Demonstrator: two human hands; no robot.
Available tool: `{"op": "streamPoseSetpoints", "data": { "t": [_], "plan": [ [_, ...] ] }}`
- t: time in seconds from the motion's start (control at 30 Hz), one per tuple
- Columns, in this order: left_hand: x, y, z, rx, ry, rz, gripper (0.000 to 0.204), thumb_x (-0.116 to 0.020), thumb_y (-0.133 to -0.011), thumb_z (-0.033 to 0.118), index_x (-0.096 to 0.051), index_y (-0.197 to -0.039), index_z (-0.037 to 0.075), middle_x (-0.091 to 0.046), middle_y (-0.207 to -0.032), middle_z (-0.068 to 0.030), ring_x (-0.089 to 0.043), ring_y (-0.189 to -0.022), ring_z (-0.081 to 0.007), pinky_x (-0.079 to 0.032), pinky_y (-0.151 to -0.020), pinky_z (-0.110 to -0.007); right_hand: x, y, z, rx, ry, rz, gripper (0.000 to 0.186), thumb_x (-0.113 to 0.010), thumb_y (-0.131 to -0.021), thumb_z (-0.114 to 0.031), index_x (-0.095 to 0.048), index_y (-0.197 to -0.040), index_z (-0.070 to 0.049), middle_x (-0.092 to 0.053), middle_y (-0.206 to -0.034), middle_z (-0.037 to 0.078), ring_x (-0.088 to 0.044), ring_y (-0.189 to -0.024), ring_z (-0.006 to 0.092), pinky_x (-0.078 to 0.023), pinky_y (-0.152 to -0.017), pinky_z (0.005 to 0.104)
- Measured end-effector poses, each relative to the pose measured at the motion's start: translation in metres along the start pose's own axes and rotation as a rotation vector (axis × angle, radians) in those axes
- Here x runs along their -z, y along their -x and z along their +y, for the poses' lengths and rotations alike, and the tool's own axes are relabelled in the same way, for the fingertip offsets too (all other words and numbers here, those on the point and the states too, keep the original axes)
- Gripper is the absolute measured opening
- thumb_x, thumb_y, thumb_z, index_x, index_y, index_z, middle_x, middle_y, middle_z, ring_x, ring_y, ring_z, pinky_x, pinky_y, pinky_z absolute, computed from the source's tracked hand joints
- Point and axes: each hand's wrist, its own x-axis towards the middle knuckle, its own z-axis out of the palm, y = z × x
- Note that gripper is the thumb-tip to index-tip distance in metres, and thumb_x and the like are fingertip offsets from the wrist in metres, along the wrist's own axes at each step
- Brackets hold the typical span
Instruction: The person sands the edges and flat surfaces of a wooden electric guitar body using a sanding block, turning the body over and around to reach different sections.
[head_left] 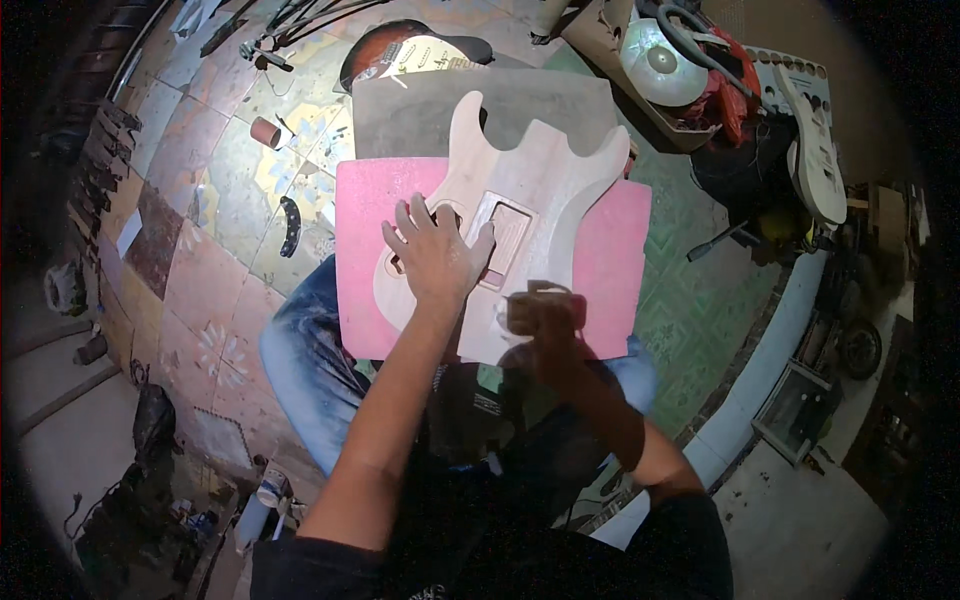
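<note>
An unfinished pale wooden electric guitar body (pixel 545 170) lies flat across my lap, its two horns away from me. A rectangular routed cavity is cut near its middle, and smaller cutouts show at its left side. My left hand (pixel 440 255) rests on it with fingers spread, beside the cavity. Near the body's lower edge, my right hand (pixel 548 312) is in deep shadow, its fingers bent against the wood. Something pale shows at its fingertips, too dark and blurred to name. Beneath the body is a pink foam pad (pixel 375 190).
A dark grey board (pixel 400 115) lies beyond the pad, with a sunburst guitar body (pixel 385 55) behind it. A cardboard box (pixel 650 115) with clutter stands at the far right, near another pale guitar body (pixel 820 170). A curved black piece (pixel 290 227) and a brownish roll (pixel 265 132) lie on the tiles.
</note>
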Motion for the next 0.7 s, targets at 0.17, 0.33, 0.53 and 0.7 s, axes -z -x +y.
{"op": "streamPoseSetpoints", "data": {
  "t": [0.17, 0.33, 0.53, 0.7],
  "plan": [
    [0.002, 0.0, -0.015, 0.03, 0.013, 0.016, 0.057, -0.067, -0.08, 0.053, -0.064, -0.103, 0.002, -0.048, -0.134, -0.027, -0.038, -0.133, -0.0461, -0.022, -0.11, -0.065, 0.123, -0.101, -0.03, -0.003, -0.197, 0.242, 0.035, -0.067, -0.09, -0.03, -0.068, -0.123, -0.019, -0.059, -0.125, 0.014, -0.053, -0.112, 0.0378, -0.042, -0.095, 0.0517],
    [0.001, 0.001, -0.014, 0.025, 0.015, 0.011, 0.057, -0.066, -0.08, 0.053, -0.064, -0.104, 0.002, -0.048, -0.134, -0.0268, -0.038, -0.132, -0.0457, -0.022, -0.11, -0.065, 0.102, -0.044, -0.059, -0.09, -0.048, 0.147, 0.035, -0.067, -0.091, -0.029, -0.067, -0.118, -0.006, -0.06, -0.119, 0.017, -0.055, -0.11, 0.0368, -0.042, -0.091, 0.0462],
    [0.001, -0.002, -0.009, 0.003, 0.014, 0.018, 0.057, -0.066, -0.08, 0.054, -0.065, -0.106, 0.002, -0.048, -0.134, -0.0264, -0.039, -0.131, -0.0453, -0.023, -0.11, -0.064, 0.064, -0.011, -0.025, 0.337, -0.351, -0.277, 0.039, -0.069, -0.088, -0.03, -0.064, -0.12, -0.007, -0.063, -0.114, 0.009, -0.056, -0.109, 0.0316, -0.045, -0.09, 0.0429],
    [-0.002, 0.005, -0.012, 0.007, -0.005, 0.016, 0.058, -0.066, -0.08, 0.053, -0.065, -0.106, 0.002, -0.048, -0.134, -0.0256, -0.038, -0.131, -0.0448, -0.023, -0.11, -0.064, 0.125, -0.055, -0.058, 0.024, -0.077, 0.296, 0.053, -0.063, -0.091, -0.022, -0.049, -0.141, -0.013, -0.059, -0.119, 0.009, -0.054, -0.109, 0.0283, -0.045, -0.09, 0.0473]
  ]
}}
